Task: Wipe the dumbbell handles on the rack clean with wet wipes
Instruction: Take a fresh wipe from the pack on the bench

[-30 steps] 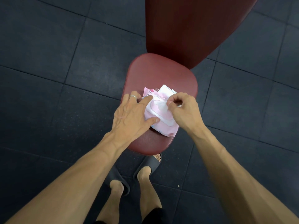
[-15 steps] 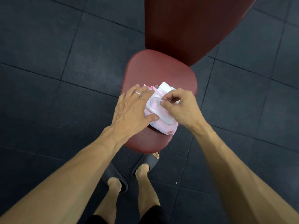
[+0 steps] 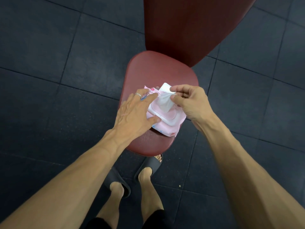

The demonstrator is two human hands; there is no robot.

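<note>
Preparation stage: left hand point(image 3: 135, 116) flat, pinning wet-wipe pack point(image 3: 166, 121) on red counter point(image 3: 158, 71); right hand point(image 3: 189, 100) pinching a half-drawn wipe point(image 3: 164, 101); dumbbell handles unseen, wiping not begun.

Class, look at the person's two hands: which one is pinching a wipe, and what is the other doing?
The right hand pinches the white wipe; the left hand lies flat, pressing on the pink wipes pack.
</note>
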